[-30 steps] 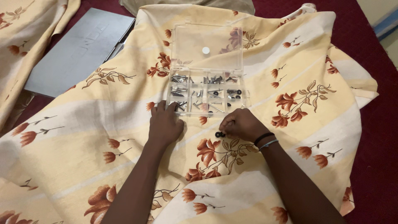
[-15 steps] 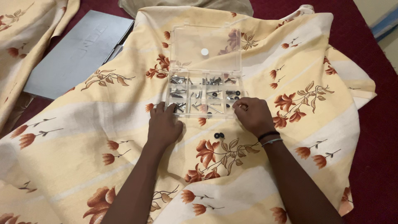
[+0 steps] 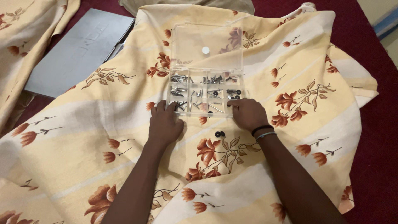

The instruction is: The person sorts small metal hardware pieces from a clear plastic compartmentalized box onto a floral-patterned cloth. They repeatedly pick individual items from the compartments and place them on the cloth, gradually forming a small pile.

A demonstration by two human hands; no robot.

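Observation:
A clear plastic compartment box (image 3: 206, 94) lies on the flowered cloth with its lid (image 3: 207, 45) folded open behind it. Its compartments hold several silver screws and small black round parts. My left hand (image 3: 165, 124) grips the box's front left corner, fingers over the edge. My right hand (image 3: 248, 114) is at the front right corner, with curled fingertips over the nearest compartment; whether they pinch a small part is hidden. Two small black round parts (image 3: 219, 134) lie on the cloth between my wrists, just in front of the box.
The cream cloth with red-brown flowers (image 3: 103, 137) covers a dark red surface (image 3: 373, 137), which shows at the right. A flat grey case (image 3: 78, 49) lies at the back left, partly under the cloth. More of the same cloth (image 3: 25, 25) is bunched at the far left.
My right hand has moved from beside the black parts on the cloth up to the box's front right corner. My left hand has stayed at the box's front left corner.

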